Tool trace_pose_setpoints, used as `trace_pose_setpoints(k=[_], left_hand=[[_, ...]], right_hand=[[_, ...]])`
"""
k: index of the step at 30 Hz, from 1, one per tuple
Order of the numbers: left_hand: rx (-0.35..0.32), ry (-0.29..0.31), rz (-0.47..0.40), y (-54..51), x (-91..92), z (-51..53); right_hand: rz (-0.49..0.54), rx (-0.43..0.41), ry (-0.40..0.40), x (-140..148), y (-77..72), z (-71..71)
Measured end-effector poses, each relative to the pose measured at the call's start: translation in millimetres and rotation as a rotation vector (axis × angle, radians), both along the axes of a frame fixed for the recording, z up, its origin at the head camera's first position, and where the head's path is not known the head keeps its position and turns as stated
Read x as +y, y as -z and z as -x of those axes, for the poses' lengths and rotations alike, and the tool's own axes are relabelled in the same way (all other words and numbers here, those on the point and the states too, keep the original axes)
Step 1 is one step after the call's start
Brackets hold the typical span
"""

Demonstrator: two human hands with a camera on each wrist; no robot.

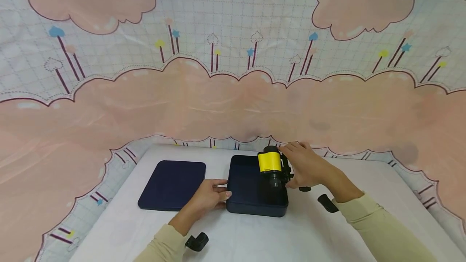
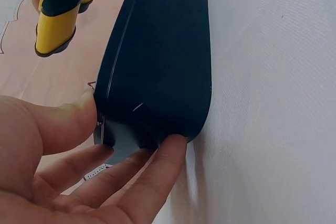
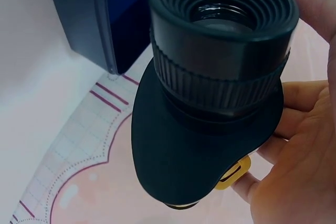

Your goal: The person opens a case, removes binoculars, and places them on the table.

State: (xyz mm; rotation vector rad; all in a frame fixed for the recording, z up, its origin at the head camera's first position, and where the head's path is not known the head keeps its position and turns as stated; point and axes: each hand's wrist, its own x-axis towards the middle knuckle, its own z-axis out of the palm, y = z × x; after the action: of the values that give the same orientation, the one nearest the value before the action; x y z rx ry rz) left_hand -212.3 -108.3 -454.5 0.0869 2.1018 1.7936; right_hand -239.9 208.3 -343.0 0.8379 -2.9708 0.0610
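Note:
A dark blue rectangular box [image 1: 255, 209] stands on the white table with its top uncovered. My left hand [image 1: 209, 195] grips its left side; in the left wrist view the thumb is at the rim and the fingers [image 2: 157, 177] lie against the wall. Above the box's right part, my right hand [image 1: 303, 165] holds yellow and black binoculars [image 1: 270, 161]. The right wrist view shows a ribbed black eyepiece [image 3: 226, 61] up close, with the right fingers [image 3: 294, 121] behind it. Part of the binoculars is hidden by that hand.
A flat dark blue lid [image 1: 172, 185] lies on the table [image 1: 247, 237], left of the box. Small black pieces [image 1: 197, 241] show near the wrists. Behind the table hangs a cloth [image 1: 233, 108] printed with pink clouds.

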Motion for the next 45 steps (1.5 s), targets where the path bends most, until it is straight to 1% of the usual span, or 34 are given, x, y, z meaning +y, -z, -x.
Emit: trace_pose_setpoints(k=[8,13,22,30,37,45], left_hand=[[-0.004,-0.028,0.015,-5.5,-2.9,-1.4],[-0.005,-0.040,0.027,-6.1,-3.3,-3.1],[-0.006,-0.020,0.032,-5.7,-1.5,-4.8],[-0.013,-0.009,0.038,-4.6,-2.0,-5.3],[-0.020,-0.017,0.043,-3.9,-1.2,-6.7],[-0.023,-0.021,0.040,-2.4,-0.8,-5.2]], right_hand=[[-0.003,0.028,-0.003,5.8,-4.0,-2.6],[0.009,0.032,-0.001,10.6,-5.0,-4.9],[0.017,0.029,0.047,24.5,-8.4,-13.6],[0.013,0.038,0.058,36.1,-10.3,-20.1],[0.029,0.035,0.072,48.3,-12.1,-25.5],[0.025,0.039,0.091,61.1,-13.5,-28.5]])
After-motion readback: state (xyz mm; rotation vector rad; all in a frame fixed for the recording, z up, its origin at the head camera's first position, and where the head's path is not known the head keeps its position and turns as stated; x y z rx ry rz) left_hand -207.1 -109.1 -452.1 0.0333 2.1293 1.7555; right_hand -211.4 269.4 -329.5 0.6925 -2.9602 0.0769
